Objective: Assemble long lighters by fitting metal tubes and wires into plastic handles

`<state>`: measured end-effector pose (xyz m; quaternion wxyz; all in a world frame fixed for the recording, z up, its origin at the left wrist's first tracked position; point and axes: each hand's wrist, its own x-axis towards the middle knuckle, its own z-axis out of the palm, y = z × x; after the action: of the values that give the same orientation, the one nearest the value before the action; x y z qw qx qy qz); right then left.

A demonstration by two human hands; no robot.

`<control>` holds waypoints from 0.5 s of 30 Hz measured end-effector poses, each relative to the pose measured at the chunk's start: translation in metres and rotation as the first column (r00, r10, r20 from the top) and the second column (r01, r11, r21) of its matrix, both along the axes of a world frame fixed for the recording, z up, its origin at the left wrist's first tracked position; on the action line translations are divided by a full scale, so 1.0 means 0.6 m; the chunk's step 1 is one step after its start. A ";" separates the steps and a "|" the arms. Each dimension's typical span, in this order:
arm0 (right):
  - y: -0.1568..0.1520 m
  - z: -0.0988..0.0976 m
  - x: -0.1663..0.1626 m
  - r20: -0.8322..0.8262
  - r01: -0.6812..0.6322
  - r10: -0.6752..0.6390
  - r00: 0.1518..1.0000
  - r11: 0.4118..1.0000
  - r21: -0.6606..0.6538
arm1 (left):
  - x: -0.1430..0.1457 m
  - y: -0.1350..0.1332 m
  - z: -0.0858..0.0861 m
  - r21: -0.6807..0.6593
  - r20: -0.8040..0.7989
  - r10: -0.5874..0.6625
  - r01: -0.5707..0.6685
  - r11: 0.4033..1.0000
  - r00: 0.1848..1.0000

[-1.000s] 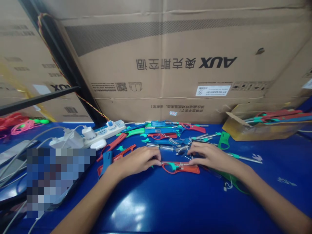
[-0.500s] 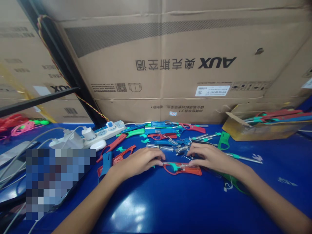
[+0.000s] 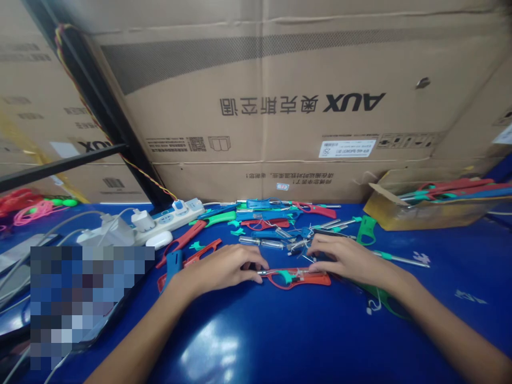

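On the blue table lies a red lighter shell, its inside facing up, with a teal trigger and a clear part set in it. My left hand is closed at the shell's left end, thumb and fingers around a short metal tube; the rest of the tube is hidden by the fingers. At the shell's right part, my right hand has its thumb and fingertips closed on the upper edge. Under my right wrist lies a green lighter shell with a white wire.
Several lighter shells, metal tubes and teal triggers lie behind my hands. A cardboard box of lighters stands at right. A power strip and a red shell are at left; a large carton stands behind.
My left hand has shifted slightly left and down, and the metal tube now shows at its fingertips. My right hand stays at the red shell. The view has moved slightly.
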<state>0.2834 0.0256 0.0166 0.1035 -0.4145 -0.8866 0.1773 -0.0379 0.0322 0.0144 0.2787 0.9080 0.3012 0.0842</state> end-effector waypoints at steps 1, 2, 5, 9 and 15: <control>0.000 0.000 0.000 0.002 -0.001 0.001 1.000 1.000 0.003 | 0.000 0.000 -0.001 -0.001 0.002 -0.005 0.005 1.000 1.000; -0.001 0.001 0.000 0.002 -0.002 0.002 1.000 1.000 0.006 | 0.000 0.000 -0.001 0.000 0.006 -0.011 0.011 1.000 1.000; -0.002 0.001 0.001 0.003 -0.011 0.011 1.000 1.000 0.010 | 0.002 -0.003 0.000 0.005 0.017 -0.018 0.018 1.000 1.000; -0.002 0.001 0.002 0.002 -0.016 0.016 1.000 1.000 0.008 | 0.005 -0.007 0.003 0.013 0.026 -0.018 0.018 1.000 1.000; -0.002 0.001 0.001 -0.001 -0.009 0.009 1.000 1.000 0.003 | 0.008 -0.009 0.005 0.014 0.040 -0.025 0.025 1.000 0.999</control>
<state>0.2839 0.0243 0.0175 0.1040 -0.4103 -0.8886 0.1767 -0.0332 0.0268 0.0174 0.2796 0.9117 0.2836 0.1012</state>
